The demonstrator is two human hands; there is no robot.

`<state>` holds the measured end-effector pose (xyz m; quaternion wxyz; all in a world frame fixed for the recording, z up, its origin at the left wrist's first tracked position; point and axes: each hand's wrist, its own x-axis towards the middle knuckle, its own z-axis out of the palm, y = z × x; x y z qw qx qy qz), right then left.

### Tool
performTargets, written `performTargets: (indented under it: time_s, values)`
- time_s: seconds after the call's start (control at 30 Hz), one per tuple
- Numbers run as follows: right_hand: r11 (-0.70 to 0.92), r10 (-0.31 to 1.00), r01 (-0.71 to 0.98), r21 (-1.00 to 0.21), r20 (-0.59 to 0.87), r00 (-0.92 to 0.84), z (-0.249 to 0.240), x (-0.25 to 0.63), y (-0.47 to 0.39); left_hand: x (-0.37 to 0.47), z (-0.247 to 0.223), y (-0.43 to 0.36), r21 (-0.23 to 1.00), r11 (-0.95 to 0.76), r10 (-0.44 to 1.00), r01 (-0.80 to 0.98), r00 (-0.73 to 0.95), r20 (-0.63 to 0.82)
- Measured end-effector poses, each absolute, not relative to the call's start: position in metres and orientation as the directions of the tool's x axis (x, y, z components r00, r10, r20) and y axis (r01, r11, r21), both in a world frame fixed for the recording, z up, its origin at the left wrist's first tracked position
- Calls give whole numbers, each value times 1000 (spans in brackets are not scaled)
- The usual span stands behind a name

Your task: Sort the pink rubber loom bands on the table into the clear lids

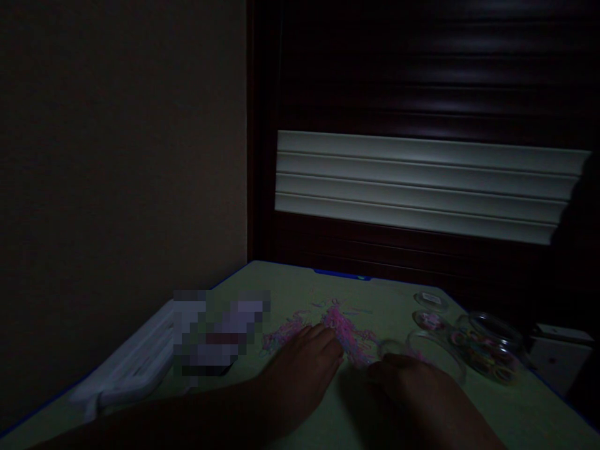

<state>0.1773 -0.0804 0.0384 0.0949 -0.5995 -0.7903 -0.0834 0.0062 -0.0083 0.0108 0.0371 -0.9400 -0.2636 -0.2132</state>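
A loose pile of small pink and pale bands (344, 328) is spread on the greenish table (389, 294). My left hand (312, 359) lies over the near left part of the pile, its fingers bent close together; whatever may be under them is hidden. At the pile's near right edge is my right hand (407, 381), fingers curled, next to a clear round dish (435, 350) with a few pink bands in it. The scene is too dark to tell what the right fingers hold.
Right of the dish stands a clear jar (490, 350) of coloured bands, with a small round container (429, 320) and a clear lid (430, 300) behind. On the left lie a white rack-like object (135, 359) and a blurred-out item (227, 334). A wall rises at left.
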Motion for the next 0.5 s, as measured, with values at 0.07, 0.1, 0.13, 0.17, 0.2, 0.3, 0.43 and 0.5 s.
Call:
performTargets:
  time_s: [0.07, 0.1, 0.13, 0.17, 0.2, 0.3, 0.43, 0.5]
  values:
    - [265, 934, 964, 24, 240, -263, 39, 178, -80, 6, 9, -8, 41, -856, 484, 516, 768, 419]
    - [270, 934, 963, 28, 237, -268, 39, 177, -80, 6, 9, -7, 41, -854, 486, 519, 767, 419]
    - [273, 933, 961, 32, 233, -273, 38, 177, -80, 6, 8, -7, 41, -852, 488, 522, 765, 420]
    - [277, 934, 960, 31, 228, -276, 38, 177, -80, 6, 7, -7, 40, -850, 491, 525, 762, 423]
    - [277, 935, 961, 27, 221, -276, 37, 176, -80, 6, 7, -7, 40, -849, 493, 528, 760, 423]
    - [253, 945, 967, 23, 210, -252, 36, 176, -80, 6, 7, -7, 36, -845, 495, 534, 755, 430]
    - [265, 941, 964, 12, 213, -262, 38, 177, -81, 5, 5, -7, 47, -840, 502, 541, 739, 449]
    - [279, 937, 960, 14, 214, -275, 39, 176, -82, 4, 4, -6, 59, -835, 510, 547, 730, 455]
